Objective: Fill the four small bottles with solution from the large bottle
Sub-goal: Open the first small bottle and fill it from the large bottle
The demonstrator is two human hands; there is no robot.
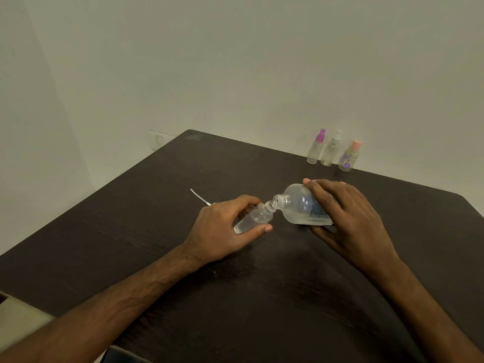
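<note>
My left hand (222, 229) grips a small clear uncapped bottle (255, 217), tilted with its neck up to the right and some clear liquid in its lower part. My right hand (348, 213) holds the large clear bottle (298, 204) tipped on its side, its open mouth touching the small bottle's mouth. Three more small bottles stand at the table's far edge: one with a purple spray cap (315, 150), one with a white cap (330, 151), and one with a pink cap and purple flowers (349, 157).
A thin white spray tube (200, 197) lies on the dark wooden table (157, 218) just behind my left hand. A pale wall runs along the table's far edge. A beige object (15, 320) sits at the lower left.
</note>
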